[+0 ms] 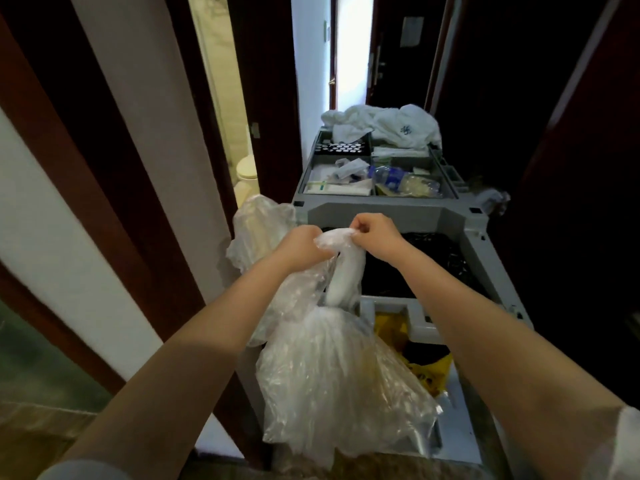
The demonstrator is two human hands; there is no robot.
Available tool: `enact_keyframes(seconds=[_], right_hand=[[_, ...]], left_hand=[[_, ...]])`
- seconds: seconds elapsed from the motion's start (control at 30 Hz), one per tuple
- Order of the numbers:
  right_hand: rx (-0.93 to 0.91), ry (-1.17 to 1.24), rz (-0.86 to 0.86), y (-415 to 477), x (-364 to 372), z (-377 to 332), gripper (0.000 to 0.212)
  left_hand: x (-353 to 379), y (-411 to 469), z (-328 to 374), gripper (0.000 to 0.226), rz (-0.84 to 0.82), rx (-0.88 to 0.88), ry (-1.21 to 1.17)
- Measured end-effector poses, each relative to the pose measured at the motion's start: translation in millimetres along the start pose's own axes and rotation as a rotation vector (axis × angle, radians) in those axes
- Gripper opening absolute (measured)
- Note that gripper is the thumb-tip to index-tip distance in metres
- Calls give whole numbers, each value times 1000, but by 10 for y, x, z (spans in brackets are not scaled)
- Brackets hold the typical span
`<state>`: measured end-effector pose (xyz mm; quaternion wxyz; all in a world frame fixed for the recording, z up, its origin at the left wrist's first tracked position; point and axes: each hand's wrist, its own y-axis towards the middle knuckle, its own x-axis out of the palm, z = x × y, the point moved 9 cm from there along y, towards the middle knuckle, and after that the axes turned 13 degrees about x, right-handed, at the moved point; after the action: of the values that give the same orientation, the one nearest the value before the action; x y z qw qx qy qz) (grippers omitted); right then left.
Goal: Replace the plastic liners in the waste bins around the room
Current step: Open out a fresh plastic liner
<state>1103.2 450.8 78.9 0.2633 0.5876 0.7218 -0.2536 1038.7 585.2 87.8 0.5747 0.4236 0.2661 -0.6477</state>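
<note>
Here, a clear plastic liner hangs against the grey cart, its twisted neck gripped by the left hand and pinched by the right hand, with white towels heaped beyond.

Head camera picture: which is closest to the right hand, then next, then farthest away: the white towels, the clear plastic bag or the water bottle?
1. The clear plastic bag: the right hand pinches its twisted top.
2. The water bottle: lying on top of the cart, past the hand.
3. The white towels: heaped at the cart's far end.
</note>
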Motion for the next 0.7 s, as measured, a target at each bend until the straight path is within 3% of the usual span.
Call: enact_keyframes(seconds=[0.1,0.23,0.33,0.47,0.7], right_hand=[[76,200,-30,-58,-283,229,13],[210,518,-197,-265,-445,673,11],[285,563,-231,-473,-534,1004,22],[353,522,-80,-841,-672,1275,14],[416,543,314,-1713,-951,1397,7]], left_hand=[[31,173,278,26,10,81,-168],[104,365,578,28,21,109,-371],[182,475,766,27,10,154,-473],[277,479,1088,34,-19,228,-593],[484,284,1581,30,-218,391,-583]])
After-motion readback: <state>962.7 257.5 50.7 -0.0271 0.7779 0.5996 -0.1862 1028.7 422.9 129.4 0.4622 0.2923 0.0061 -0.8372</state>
